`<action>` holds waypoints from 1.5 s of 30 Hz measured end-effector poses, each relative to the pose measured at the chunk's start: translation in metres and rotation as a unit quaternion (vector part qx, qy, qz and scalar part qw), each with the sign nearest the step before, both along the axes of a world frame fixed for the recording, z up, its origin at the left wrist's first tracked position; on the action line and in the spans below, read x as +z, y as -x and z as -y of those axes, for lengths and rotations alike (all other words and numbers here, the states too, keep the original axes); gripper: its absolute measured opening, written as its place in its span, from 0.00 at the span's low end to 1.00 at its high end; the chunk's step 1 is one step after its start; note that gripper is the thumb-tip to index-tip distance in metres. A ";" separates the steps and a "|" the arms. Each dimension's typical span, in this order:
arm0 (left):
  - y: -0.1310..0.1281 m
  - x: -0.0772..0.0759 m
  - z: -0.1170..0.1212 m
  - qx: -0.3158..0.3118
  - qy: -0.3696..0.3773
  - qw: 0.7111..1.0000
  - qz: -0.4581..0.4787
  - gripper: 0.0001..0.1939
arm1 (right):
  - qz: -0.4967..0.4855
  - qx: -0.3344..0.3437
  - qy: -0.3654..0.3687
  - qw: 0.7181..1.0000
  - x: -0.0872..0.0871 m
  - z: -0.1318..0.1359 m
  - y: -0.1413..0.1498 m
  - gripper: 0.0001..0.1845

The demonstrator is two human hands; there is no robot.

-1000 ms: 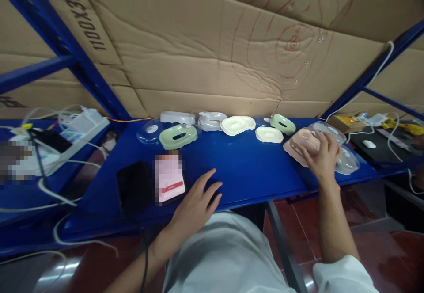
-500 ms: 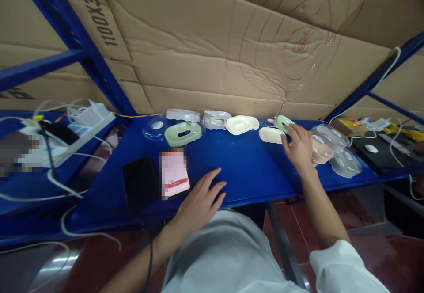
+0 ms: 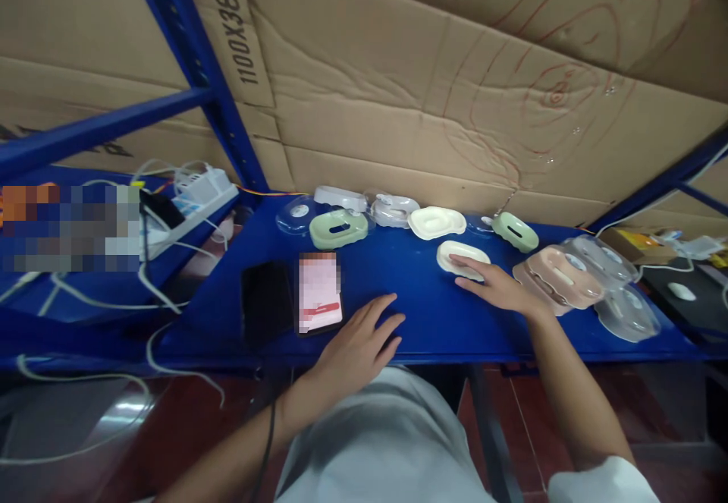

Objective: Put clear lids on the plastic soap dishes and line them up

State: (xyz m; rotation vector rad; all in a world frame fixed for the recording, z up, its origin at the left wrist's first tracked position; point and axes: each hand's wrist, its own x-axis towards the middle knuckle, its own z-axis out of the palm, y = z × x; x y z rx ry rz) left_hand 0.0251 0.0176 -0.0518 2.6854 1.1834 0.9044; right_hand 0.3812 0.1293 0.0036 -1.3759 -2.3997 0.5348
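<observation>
My right hand (image 3: 494,283) reaches over a shallow cream oval dish (image 3: 459,251), its fingers stretched out and touching the dish's inside and near edge. The dish lies on the blue tabletop (image 3: 392,271). Near the front edge, my left hand (image 3: 361,342) is held low with fingers spread and nothing in it. The nearest thing to it is a phone (image 3: 320,294) with a lit pink screen. Behind the cream dish are a larger cream piece (image 3: 437,222) and a green slotted piece (image 3: 515,231). Pinkish-beige pieces (image 3: 569,277) are stacked right of my right hand.
Clear plastic covers (image 3: 629,313) lie at the right end. Another green slotted piece (image 3: 340,228) and a whitish piece (image 3: 341,199) stand back left. A black flat device (image 3: 265,302) lies beside the phone. Cardboard (image 3: 364,93) walls the back; white cables (image 3: 108,290) hang at left.
My right hand has come left and nearer from by the right-hand green piece, and the small cream dish has shifted left and nearer with it. The view has turned left; my left hand stays.
</observation>
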 end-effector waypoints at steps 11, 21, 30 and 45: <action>-0.001 0.004 0.001 0.000 0.010 1.000 -0.006 0.21 | 0.081 -0.010 -0.094 0.992 0.003 -0.007 0.025 0.22; -0.002 -0.001 0.001 0.005 0.023 1.000 -0.015 0.24 | 0.211 -0.440 -0.159 0.858 0.000 -0.088 -0.007 0.35; -0.001 -0.002 0.000 0.005 0.028 1.000 -0.014 0.23 | 0.167 -0.379 -0.144 0.899 -0.010 -0.086 -0.022 0.31; -0.001 -0.002 0.000 0.004 0.017 1.000 -0.004 0.22 | 0.017 -0.031 -0.145 0.989 -0.002 -0.051 0.030 0.25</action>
